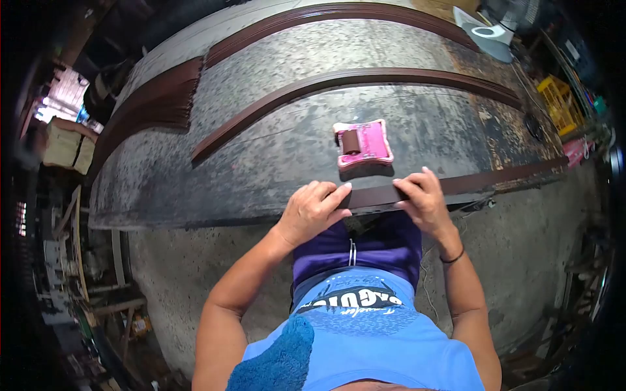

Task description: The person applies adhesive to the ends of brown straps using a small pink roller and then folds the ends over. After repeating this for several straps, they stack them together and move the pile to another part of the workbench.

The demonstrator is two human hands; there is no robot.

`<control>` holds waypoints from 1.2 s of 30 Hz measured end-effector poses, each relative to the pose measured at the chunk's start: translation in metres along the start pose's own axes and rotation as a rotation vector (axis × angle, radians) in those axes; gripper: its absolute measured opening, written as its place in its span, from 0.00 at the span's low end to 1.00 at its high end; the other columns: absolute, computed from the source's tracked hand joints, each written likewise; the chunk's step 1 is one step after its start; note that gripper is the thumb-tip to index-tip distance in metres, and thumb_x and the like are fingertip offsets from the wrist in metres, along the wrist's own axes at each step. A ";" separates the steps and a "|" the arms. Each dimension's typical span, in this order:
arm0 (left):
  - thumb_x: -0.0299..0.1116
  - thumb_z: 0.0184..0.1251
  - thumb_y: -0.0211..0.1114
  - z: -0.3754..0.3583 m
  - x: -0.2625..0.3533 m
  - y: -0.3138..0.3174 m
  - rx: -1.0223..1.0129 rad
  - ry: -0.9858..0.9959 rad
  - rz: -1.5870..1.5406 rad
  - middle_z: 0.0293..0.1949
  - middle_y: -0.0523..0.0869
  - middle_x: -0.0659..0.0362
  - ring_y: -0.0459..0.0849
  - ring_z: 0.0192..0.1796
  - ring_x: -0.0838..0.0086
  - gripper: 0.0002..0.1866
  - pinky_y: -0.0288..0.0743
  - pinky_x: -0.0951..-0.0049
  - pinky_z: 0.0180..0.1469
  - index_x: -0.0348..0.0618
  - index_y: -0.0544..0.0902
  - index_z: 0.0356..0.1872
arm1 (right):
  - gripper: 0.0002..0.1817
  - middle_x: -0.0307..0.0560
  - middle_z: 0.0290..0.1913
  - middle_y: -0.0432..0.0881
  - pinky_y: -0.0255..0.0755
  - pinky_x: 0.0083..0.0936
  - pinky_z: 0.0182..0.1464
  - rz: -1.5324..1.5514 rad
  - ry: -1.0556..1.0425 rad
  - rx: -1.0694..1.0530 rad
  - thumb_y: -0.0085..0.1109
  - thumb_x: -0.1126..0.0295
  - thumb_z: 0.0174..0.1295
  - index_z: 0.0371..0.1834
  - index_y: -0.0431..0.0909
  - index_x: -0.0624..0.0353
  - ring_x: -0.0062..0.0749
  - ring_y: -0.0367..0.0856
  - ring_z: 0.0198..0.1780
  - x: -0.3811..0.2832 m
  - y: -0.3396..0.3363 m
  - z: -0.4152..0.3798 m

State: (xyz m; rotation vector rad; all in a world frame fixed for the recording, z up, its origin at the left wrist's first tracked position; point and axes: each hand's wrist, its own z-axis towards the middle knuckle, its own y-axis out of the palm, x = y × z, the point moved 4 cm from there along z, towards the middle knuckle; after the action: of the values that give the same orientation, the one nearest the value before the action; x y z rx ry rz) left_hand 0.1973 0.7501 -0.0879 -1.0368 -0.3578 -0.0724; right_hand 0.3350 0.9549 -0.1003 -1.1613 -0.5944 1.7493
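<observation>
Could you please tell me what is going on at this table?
The person's left hand and right hand pinch a long dark brown strip along the near edge of the table; it runs off rightward past the right hand. Just beyond the hands lies a pink item with a small brown piece on it. Another brown strip lies farther back, and a bunch of strips lies to the left.

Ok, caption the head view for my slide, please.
Both bare hands hold a long, flat brown strip near a squarish pink object on a worn grey worktable.
</observation>
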 end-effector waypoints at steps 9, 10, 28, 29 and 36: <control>0.35 0.47 0.78 -0.004 -0.032 -0.035 0.233 -0.176 -0.073 0.36 0.83 0.55 0.83 0.34 0.67 0.24 0.80 0.70 0.36 0.43 0.83 0.49 | 0.29 0.47 0.49 0.77 0.67 0.39 0.59 0.118 0.104 0.068 0.72 0.74 0.45 0.55 0.77 0.55 0.46 0.75 0.52 0.016 -0.028 0.012; 0.34 0.47 0.79 -0.002 -0.032 -0.035 0.298 -0.194 -0.110 0.35 0.83 0.56 0.82 0.33 0.69 0.24 0.79 0.70 0.34 0.42 0.84 0.48 | 0.29 0.47 0.49 0.78 0.67 0.38 0.58 0.131 0.087 0.073 0.72 0.75 0.45 0.55 0.76 0.56 0.46 0.75 0.51 0.012 -0.028 0.015; 0.33 0.46 0.80 0.020 -0.031 -0.036 0.512 -0.047 -0.125 0.38 0.83 0.56 0.82 0.34 0.72 0.28 0.79 0.74 0.38 0.40 0.79 0.51 | 0.27 0.43 0.43 0.78 0.70 0.32 0.49 0.028 -0.038 0.268 0.74 0.74 0.46 0.54 0.80 0.53 0.39 0.74 0.45 -0.002 -0.025 0.025; 0.33 0.46 0.80 0.019 -0.031 -0.035 0.514 -0.045 -0.124 0.38 0.83 0.56 0.82 0.34 0.72 0.28 0.79 0.74 0.38 0.40 0.79 0.51 | 0.27 0.43 0.43 0.78 0.70 0.32 0.49 0.027 -0.040 0.270 0.74 0.74 0.46 0.54 0.80 0.53 0.39 0.74 0.45 -0.003 -0.025 0.025; 0.37 0.48 0.79 0.023 -0.030 -0.045 0.558 0.003 -0.025 0.38 0.80 0.59 0.80 0.40 0.68 0.26 0.77 0.68 0.42 0.43 0.81 0.49 | 0.30 0.44 0.45 0.78 0.71 0.32 0.50 0.004 -0.048 0.269 0.73 0.76 0.44 0.55 0.80 0.53 0.39 0.74 0.46 -0.002 -0.030 0.030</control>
State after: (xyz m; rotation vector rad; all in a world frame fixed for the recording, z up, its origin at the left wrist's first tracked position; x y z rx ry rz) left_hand 0.1527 0.7432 -0.0501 -0.4801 -0.3609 0.0049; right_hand 0.3214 0.9691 -0.0630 -0.9358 -0.3710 1.8009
